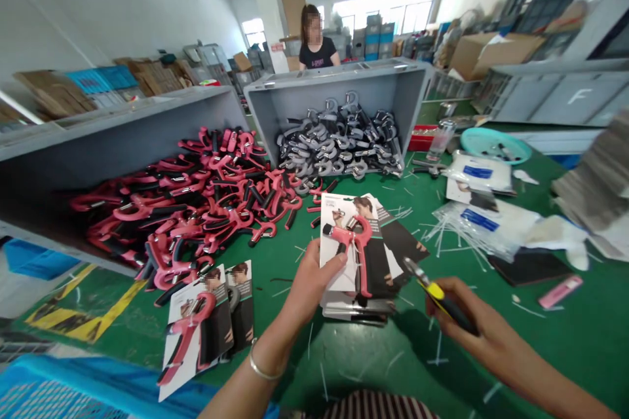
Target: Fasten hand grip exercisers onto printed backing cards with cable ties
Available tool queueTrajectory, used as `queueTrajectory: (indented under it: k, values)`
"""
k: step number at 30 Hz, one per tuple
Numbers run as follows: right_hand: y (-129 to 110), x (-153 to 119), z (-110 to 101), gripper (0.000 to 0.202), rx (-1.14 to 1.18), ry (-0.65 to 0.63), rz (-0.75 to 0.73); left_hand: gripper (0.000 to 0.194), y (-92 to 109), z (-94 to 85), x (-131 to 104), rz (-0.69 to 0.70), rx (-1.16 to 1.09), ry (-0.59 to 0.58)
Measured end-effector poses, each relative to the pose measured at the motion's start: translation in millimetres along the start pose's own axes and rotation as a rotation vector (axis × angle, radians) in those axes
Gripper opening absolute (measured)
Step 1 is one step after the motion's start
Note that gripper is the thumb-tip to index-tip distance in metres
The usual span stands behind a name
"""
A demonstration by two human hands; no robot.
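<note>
Near the middle, a hand could pass over the table (pixel 280 314) between the left cards (pixel 223 330) and the left forearm (pixel 272 350); a thin bracelet (pixel 265 370) sticks out slightly there. Another way runs between the two forearms, over flat white ties (pixel 437 361). The card pile (pixel 339 278) under the left grip (pixel 319 278) blocks the middle, with a narrow gap left of it before the pink heap (pixel 221 177). Farther off, bin walls (pixel 304 91) stop any straight reach, though both mouths face near. Right, pliers (pixel 445 301) jut toward the pile; plastic bags (pixel 484 226) crowd beyond.
</note>
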State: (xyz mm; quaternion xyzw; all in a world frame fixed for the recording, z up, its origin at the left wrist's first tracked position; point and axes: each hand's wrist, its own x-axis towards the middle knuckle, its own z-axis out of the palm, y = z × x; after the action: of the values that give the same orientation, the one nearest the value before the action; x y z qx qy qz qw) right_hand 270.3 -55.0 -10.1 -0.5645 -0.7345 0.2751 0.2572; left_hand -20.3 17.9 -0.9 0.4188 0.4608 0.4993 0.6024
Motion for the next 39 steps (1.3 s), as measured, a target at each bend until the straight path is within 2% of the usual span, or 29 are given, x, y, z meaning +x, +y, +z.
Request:
queueTrajectory:
  k: [2, 4, 6, 8, 14, 17, 20, 24, 26, 30, 32, 35, 39]
  values:
    - [-14.3, 34.0, -10.9, 0.053, -0.312, 0.017, -0.177, 0.046, -4.2, 5.1, 5.2, -0.040, 0.007, -0.033]
    - [-20.6, 61.3, -16.6, 0.068, -0.606, 0.025, -0.294, 0.046, -7.3, 5.7, 6.8, -0.062, 0.000, -0.040]
    - [-22.1, 78.0, -15.3, 0.072, -0.777, 0.034, -0.351, 0.047, -9.3, 3.9, 6.6, -0.052, 0.001, -0.016]
    - [-22.3, 85.8, -10.2, 0.072, -0.841, 0.046, -0.383, 0.046, -10.5, 2.1, 6.4, -0.035, 0.023, 0.025]
    - [-29.3, 93.2, -4.2, 0.072, -0.853, 0.053, -0.444, 0.044, -11.5, 2.1, 10.1, -0.026, 0.068, 0.066]
    - [-27.7, 98.9, -6.3, 0.054, -0.796, -0.035, -0.414, 0.044, -11.7, 1.7, 10.2, -0.027, 0.066, 0.068]
    - [-22.6, 105.0, -9.7, 0.035, -0.668, -0.136, -0.338, 0.044, -10.8, 0.9, 9.0, -0.044, 0.033, 0.051]
    - [-23.9, 102.9, -13.8, 0.025, -0.391, -0.206, -0.301, 0.040, -9.1, 4.0, 7.4, -0.100, -0.127, -0.013]
    - [-27.3, 92.5, -11.0, 0.028, -0.340, -0.178, -0.305, 0.036, -10.5, 8.4, 5.1, -0.095, -0.219, 0.023]
    - [-33.2, 59.7, 10.3, 0.045, -0.444, -0.035, -0.337, 0.035, -18.4, 21.4, -6.5, 0.056, -0.271, 0.291]
    - [-37.2, 46.6, 25.1, 0.055, -0.513, 0.035, -0.335, 0.035, -21.4, 27.8, -14.4, 0.144, -0.217, 0.369]
    - [-46.1, 39.3, 42.2, 0.058, -0.579, 0.088, -0.294, 0.034, -22.7, 34.5, -23.3, 0.210, -0.161, 0.367]
    - [-55.0, 41.9, 49.0, 0.057, -0.589, 0.102, -0.262, 0.033, -23.5, 36.7, -25.1, 0.221, -0.161, 0.387]
